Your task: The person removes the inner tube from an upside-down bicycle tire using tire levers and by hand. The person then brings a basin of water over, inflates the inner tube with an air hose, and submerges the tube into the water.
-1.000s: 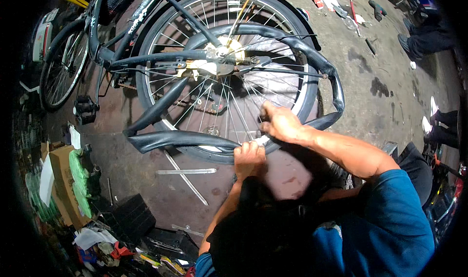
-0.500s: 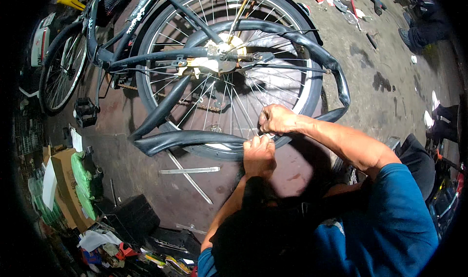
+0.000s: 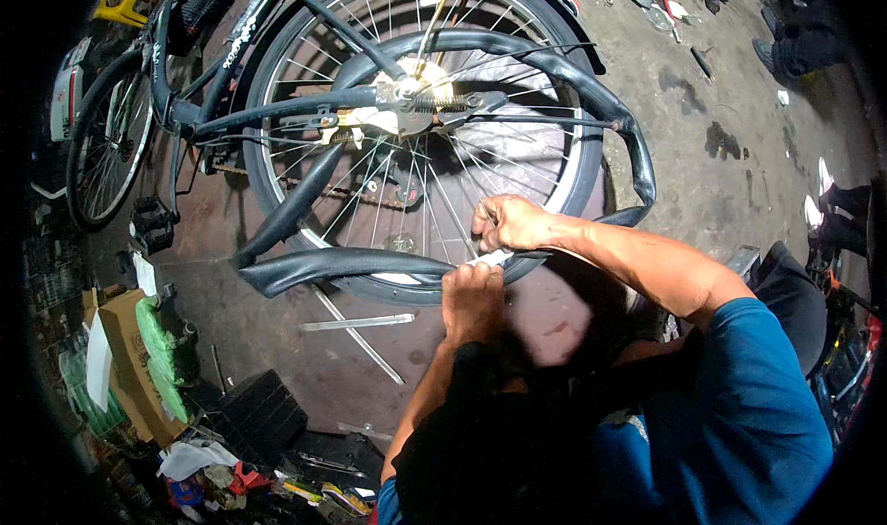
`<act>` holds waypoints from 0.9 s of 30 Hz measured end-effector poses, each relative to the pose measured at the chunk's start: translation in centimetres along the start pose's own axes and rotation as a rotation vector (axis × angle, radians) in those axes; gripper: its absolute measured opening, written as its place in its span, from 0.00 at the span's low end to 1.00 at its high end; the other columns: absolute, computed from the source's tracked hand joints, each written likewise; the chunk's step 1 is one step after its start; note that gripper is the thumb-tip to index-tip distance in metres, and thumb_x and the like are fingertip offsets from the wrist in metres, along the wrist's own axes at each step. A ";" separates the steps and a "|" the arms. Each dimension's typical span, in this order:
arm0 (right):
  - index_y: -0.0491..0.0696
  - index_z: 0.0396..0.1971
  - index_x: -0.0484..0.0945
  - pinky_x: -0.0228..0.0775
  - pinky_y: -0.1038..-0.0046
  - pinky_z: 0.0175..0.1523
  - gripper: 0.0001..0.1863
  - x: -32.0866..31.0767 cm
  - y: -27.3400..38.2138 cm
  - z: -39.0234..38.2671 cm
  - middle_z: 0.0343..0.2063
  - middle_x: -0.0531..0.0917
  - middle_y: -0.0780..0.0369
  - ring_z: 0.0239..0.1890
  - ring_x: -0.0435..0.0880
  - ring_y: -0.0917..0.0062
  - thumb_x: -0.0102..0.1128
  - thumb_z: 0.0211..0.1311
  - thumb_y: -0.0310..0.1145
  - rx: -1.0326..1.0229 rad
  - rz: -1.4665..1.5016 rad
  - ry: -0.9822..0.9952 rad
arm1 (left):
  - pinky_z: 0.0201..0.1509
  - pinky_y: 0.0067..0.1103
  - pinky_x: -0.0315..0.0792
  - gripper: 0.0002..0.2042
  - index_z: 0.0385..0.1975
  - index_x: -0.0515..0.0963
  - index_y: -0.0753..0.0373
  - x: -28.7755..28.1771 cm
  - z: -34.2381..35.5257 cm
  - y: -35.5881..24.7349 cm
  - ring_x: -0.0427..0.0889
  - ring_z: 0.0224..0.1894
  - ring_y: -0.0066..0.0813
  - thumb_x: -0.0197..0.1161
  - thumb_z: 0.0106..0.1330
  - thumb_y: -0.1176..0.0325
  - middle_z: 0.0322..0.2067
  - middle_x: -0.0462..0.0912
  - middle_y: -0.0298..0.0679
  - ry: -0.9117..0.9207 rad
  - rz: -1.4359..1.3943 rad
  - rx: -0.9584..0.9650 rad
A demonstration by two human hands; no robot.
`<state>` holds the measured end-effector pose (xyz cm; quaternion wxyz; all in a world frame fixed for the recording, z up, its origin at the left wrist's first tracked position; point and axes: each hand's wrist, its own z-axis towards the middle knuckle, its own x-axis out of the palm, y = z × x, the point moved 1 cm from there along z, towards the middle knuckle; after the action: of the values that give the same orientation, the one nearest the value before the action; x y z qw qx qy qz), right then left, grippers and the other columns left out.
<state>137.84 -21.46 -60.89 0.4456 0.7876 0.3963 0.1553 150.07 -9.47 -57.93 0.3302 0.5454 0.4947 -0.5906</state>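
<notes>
A black inner tube hangs out of the bicycle's rear wheel, looping over the hub and along the lower rim. My left hand is closed around the tube at the wheel's near edge, knuckles up. Just beyond its fingers a small white piece lies on the tube; its kind is unclear. My right hand is just above and right of that piece, thumb and fingers pinched together. Whatever is in this pinch is hidden.
Two flat metal strips lie crossed on the floor left of my left hand. A cardboard box with green plastic and a black crate stand at lower left. Another wheel is at far left. Tools and people's feet show at upper right.
The whole view has shifted slightly. My right hand has drawn a little away from the left, and more of the white piece shows between them. My left hand keeps its hold on the tube.
</notes>
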 end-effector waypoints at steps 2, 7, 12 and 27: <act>0.43 0.27 0.78 0.71 0.65 0.39 0.10 -0.1 0.0 -0.2 0.28 0.81 0.54 0.33 0.81 0.63 0.64 0.47 0.32 0.006 0.098 0.025 | 0.38 0.31 0.63 0.07 0.30 0.73 0.57 0.2 -0.1 0.3 0.71 0.35 0.33 0.54 0.51 0.65 0.28 0.71 0.35 0.019 -0.029 0.038; 0.40 0.36 0.80 0.71 0.62 0.44 0.20 -0.4 1.5 0.0 0.34 0.81 0.48 0.39 0.81 0.56 0.65 0.49 0.41 0.062 -0.375 -0.043 | 0.38 0.32 0.62 0.09 0.32 0.72 0.57 0.1 -0.5 0.9 0.70 0.35 0.34 0.54 0.52 0.64 0.29 0.71 0.35 0.056 -0.002 0.068; 0.42 0.25 0.81 0.71 0.65 0.39 0.19 -0.9 2.7 -0.4 0.26 0.81 0.50 0.34 0.81 0.60 0.69 0.44 0.45 0.123 -0.509 0.007 | 0.39 0.32 0.62 0.10 0.34 0.73 0.58 0.4 -0.3 0.4 0.70 0.37 0.34 0.54 0.53 0.64 0.30 0.71 0.35 0.119 0.021 0.062; 0.45 0.25 0.77 0.67 0.71 0.35 0.09 -0.6 -0.2 0.2 0.21 0.79 0.61 0.27 0.76 0.74 0.65 0.49 0.35 -0.031 -0.251 0.077 | 0.35 0.31 0.63 0.08 0.31 0.73 0.55 0.4 -0.4 0.0 0.71 0.33 0.34 0.55 0.51 0.65 0.27 0.71 0.34 -0.092 0.051 0.010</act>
<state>137.48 -22.01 -61.06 0.4580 0.7183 0.5060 0.1348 150.17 -9.04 -58.25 0.3647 0.5319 0.4618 -0.6089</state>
